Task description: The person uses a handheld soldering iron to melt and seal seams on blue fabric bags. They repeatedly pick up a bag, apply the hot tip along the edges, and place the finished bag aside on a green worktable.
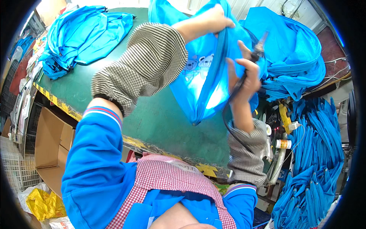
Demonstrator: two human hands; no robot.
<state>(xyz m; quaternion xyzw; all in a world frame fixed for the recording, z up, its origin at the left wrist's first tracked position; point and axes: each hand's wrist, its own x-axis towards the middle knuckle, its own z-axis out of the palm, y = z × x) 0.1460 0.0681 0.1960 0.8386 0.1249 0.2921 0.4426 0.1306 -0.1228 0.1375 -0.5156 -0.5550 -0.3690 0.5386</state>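
Head view: gripping in the left hand (213, 21) the upper edge of a bright blue fabric bag with a cartoon-animal print (192, 86), with fingers clenched on the cloth. Holding in the right hand (246, 76), with fingers loosely curled, a slim black tool with metal tip and cable (256, 53); too blurred to tell whether touching the bag. Located at far centre, above a green work table (164, 124), with lower corner pointing near. Judged partway through handling: already raised and spread, not yet released or laid down. Surrounded by a crumpled blue fabric heap (87, 36) at far left, a rounded blue fabric stack (289, 45) at far right, and a bundle of narrow blue fabric folds (314, 152) at near right. Cannot tell which count as finished or waiting.
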